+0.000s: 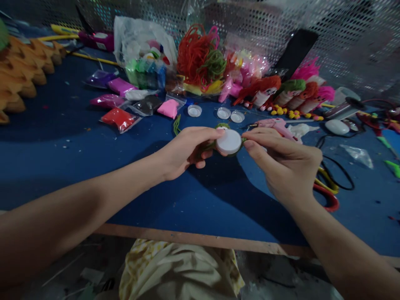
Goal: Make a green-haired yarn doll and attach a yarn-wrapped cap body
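Note:
My left hand [187,150] is closed around a small yarn-trimmed piece, its thumb on the edge of a round white plastic cap [229,142] that faces me. Green yarn [222,125] shows behind the cap's rim, and a loose green strand [176,125] hangs out past the left hand. The rest of the piece is hidden behind the cap and fingers. At the cap's right edge, my right hand [284,162] pinches a bit of green yarn between thumb and forefinger. Beyond the hands lie white caps [194,111] with their hollow sides up.
A pink glue gun [275,125] and red-handled scissors [326,198] lie by my right hand. Small yarn-haired dolls [261,92], red yarn [193,54] and bagged coloured clay [120,120] line the back. An orange scalloped tray [28,68] is far left. The wooden table edge [187,236] runs in front.

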The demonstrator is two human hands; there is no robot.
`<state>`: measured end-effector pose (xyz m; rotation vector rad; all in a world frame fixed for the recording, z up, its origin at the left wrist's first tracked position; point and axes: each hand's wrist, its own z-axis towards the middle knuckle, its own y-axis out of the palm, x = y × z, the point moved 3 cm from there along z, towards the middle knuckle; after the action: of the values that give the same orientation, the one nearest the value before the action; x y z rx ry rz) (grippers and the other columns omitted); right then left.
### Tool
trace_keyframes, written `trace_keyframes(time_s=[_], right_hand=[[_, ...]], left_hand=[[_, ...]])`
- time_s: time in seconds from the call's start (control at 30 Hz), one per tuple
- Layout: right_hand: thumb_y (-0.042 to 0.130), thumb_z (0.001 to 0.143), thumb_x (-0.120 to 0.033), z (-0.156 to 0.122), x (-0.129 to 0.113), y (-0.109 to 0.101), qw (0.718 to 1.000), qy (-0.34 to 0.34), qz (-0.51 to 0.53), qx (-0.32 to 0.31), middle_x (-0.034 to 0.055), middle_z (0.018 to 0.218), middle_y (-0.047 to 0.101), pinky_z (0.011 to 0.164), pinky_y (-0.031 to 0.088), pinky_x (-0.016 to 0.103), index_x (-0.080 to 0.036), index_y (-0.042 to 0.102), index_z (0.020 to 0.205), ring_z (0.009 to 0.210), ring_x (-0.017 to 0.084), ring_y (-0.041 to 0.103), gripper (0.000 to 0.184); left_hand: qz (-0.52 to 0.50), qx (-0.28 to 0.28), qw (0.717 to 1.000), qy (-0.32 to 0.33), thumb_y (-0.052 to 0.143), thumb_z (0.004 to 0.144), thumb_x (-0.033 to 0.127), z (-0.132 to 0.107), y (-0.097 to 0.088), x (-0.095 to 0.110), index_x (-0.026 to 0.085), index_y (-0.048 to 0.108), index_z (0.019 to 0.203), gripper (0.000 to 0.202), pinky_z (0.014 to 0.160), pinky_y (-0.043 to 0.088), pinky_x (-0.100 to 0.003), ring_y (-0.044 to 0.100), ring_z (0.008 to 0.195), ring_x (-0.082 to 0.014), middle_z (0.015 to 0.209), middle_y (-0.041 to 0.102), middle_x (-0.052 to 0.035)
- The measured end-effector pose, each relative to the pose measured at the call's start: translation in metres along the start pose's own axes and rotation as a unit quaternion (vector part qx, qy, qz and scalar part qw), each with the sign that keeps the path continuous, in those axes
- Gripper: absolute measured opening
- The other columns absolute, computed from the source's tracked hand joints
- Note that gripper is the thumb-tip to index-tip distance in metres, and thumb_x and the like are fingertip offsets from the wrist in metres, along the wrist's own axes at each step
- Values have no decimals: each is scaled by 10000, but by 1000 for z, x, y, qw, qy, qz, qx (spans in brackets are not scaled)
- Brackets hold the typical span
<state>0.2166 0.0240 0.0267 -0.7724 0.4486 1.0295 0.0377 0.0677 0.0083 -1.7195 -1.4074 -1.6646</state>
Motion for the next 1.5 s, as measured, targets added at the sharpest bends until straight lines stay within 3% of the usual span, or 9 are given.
trace_keyframes(time_s=[0.3, 0.67, 1.1, 1.2, 1.3, 1.4, 1.5], right_hand=[[786, 840, -193, -4, 4, -1, 999, 43, 7, 16, -17, 924, 805, 847, 610, 408, -337, 814, 1000, 896, 204, 741, 217], [725, 866, -181, 1, 0, -2, 999, -4, -45, 1, -7, 824, 779, 871, 589, 485, -328, 808, 879, 865, 241, 735, 170], [726, 870, -151, 2, 1, -6, 988, -108, -107, -24, 5, 889, 796, 925, 572, 508, -350, 794, 1022, 984, 262, 707, 259], [688, 906, -175, -1, 2, -6, 994, -72, -76, -5, 16, 951, 800, 937, 569, 488, -335, 780, 1085, 982, 252, 715, 258], [641, 958, -259, -4, 9, -5, 1000, 18, -9, -10, 24, 1007, 794, 871, 592, 409, -318, 767, 1097, 944, 223, 734, 196], [632, 969, -377, -4, 18, 0, 985, 122, 94, -73, 21, 954, 787, 782, 604, 346, -292, 774, 1037, 873, 200, 741, 179], [624, 962, -457, -3, 20, 8, 953, 182, 177, -167, 26, 838, 783, 791, 621, 368, -256, 797, 940, 828, 216, 752, 266]], left_hand=[[-3, 13, 1000, 10, 745, 807, 374, -1, -1, 1, 148, 696, 839, 233, 394, 304, -157, 418, 534, -75, 725, 658, -18], [3, 6, 1000, 11, 766, 784, 341, -1, 0, 0, 149, 698, 828, 208, 399, 320, -148, 414, 547, -84, 713, 658, -22], [8, 8, 1000, 6, 758, 792, 355, -1, -1, 0, 151, 687, 811, 217, 404, 313, -159, 421, 544, -87, 707, 650, -22], [-4, 0, 1000, 4, 703, 835, 329, 0, 0, 1, 144, 678, 804, 189, 405, 334, -160, 424, 538, -89, 688, 615, -19], [-10, -5, 1000, 1, 617, 883, 300, 1, 0, 1, 153, 647, 784, 179, 404, 358, -175, 450, 536, -99, 689, 578, -12], [7, -14, 1000, 9, 610, 893, 308, 1, 0, 1, 167, 636, 814, 163, 416, 374, -190, 477, 546, -110, 712, 577, -9], [32, -38, 998, 24, 636, 897, 363, -1, 1, 1, 174, 641, 831, 200, 459, 383, -197, 488, 571, -114, 748, 624, -21]])
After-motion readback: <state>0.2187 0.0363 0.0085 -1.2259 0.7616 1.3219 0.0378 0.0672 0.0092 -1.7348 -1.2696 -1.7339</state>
